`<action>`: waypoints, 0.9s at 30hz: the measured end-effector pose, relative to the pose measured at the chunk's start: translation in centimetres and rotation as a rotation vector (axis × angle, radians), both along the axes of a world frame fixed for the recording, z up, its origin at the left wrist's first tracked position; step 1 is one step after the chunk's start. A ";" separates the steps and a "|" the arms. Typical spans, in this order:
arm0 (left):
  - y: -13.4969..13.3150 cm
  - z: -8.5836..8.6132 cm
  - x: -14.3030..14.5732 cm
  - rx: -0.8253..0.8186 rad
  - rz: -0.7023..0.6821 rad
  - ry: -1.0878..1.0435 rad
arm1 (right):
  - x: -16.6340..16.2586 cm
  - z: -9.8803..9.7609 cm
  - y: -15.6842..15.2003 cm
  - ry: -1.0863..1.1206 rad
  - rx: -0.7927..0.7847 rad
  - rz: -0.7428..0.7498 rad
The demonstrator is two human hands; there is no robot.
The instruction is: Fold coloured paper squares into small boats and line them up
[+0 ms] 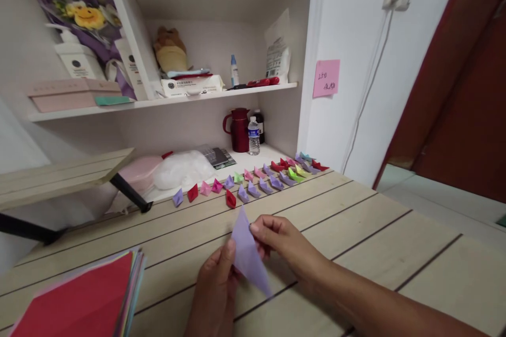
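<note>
A sheet of lilac paper (248,255), folded into a pointed shape, is held up over the wooden table between both my hands. My left hand (216,276) pinches its left edge, thumb in front and fingers behind. At the upper right edge, my right hand (279,239) grips the paper between thumb and fingers. Just beyond, small folded paper boats stand in rows along the table's back edge, among them a red boat (231,199) and a lilac boat (243,195). The fingertips behind the paper are partly hidden.
A stack of coloured paper (79,295), red on top, lies at the front left. Behind it stands a small raised wooden shelf (67,176) on black legs. A red jug (239,130), a water bottle (253,137) and a white plastic bag (184,169) sit behind the boats.
</note>
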State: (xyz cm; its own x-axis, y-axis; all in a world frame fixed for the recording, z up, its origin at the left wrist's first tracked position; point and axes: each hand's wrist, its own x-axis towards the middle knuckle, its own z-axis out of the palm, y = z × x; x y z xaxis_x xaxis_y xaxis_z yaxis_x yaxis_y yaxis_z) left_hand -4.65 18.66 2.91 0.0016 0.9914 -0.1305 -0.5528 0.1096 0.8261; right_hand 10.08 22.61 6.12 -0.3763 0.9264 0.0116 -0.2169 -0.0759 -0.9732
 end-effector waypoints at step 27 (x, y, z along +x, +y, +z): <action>-0.8 0.6 0.4 0.057 -0.169 -0.270 | 0.9 0.8 -2.3 0.249 -0.024 0.287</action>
State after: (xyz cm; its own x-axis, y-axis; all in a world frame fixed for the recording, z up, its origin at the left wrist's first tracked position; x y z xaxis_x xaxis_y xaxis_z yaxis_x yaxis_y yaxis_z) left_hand -4.23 17.90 3.47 0.1940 0.9799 -0.0472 -0.7305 0.1764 0.6597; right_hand 10.94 20.32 6.88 -0.6086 0.7851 0.1148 -0.4130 -0.1899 -0.8907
